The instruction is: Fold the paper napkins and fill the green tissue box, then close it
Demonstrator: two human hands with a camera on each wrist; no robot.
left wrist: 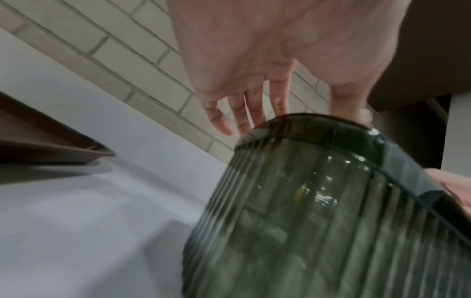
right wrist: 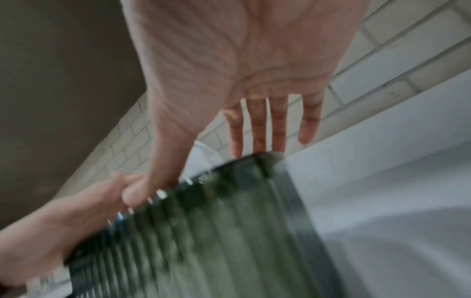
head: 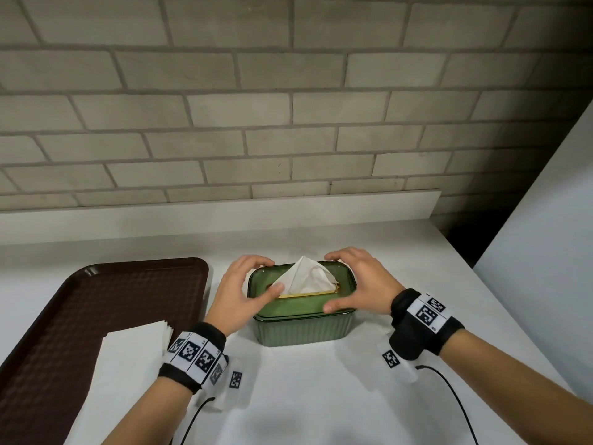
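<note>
The green ribbed tissue box (head: 301, 329) stands on the white counter with its lid (head: 288, 308) on. A white napkin (head: 305, 277) pokes up through the lid's slot. My left hand (head: 253, 277) rests on the lid's left end, thumb lying on top by the slot, fingers arched over the back left corner. My right hand (head: 346, 281) spans the right end, thumb on the front rim, fingers at the back rim. In the wrist views both the left hand (left wrist: 254, 80) and the right hand (right wrist: 242, 100) show fairly straight fingers over the box (left wrist: 318, 211) (right wrist: 216, 231).
A brown tray (head: 96, 300) lies left of the box with a stack of white napkins (head: 134, 351) on its near part. A brick wall (head: 288, 123) and a low white ledge (head: 224, 213) run behind. A white panel (head: 545, 252) bounds the counter's right side.
</note>
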